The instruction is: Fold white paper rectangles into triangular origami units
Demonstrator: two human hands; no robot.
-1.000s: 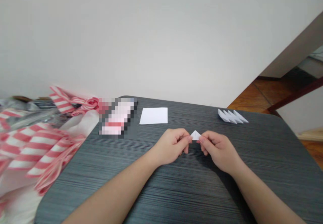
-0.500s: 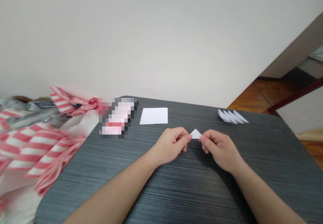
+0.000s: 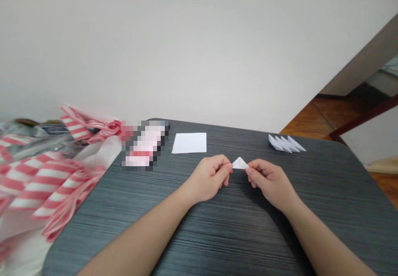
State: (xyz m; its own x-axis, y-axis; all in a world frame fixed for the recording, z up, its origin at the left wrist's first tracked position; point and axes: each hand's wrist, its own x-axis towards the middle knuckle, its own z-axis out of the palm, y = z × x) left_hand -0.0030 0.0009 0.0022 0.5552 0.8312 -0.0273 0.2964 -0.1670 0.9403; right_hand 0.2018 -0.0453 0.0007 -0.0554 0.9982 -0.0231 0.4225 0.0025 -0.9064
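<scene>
A small folded paper triangle (image 3: 240, 163), white, is held just above the table (image 3: 217, 234), a little beyond its middle, with its point up and its long edge running from one hand to the other. The left hand (image 3: 209, 179) pinches its left corner: thumb and forefinger are pressed together on the paper, so this grip is clamped on it, and the other fingers curl into the palm. The right hand (image 3: 271, 182) takes the right corner the same way, its grip also closed on the paper between thumb and fingertips. The two hands are close together with only the triangle between them, and both forearms reach in from the near edge, low over the tabletop.

The table is dark grey with a fine streaked grain and rounded corners. Behind the left hand, near the far edge, a flat white sheet of paper (image 3: 189, 143) lies by itself. Just beside it to the left is a blurred patch (image 3: 144, 143) of pink and white; what it is cannot be told. Toward the far right corner a row of folded pieces (image 3: 286, 144), white and pointed, lies overlapping, well apart from the hands. Off the table's left side, red-and-white striped cloth (image 3: 46, 180) is heaped up. A plain pale wall (image 3: 186, 48) stands behind, and a strip of wooden floor (image 3: 307, 122) shows at the right.
</scene>
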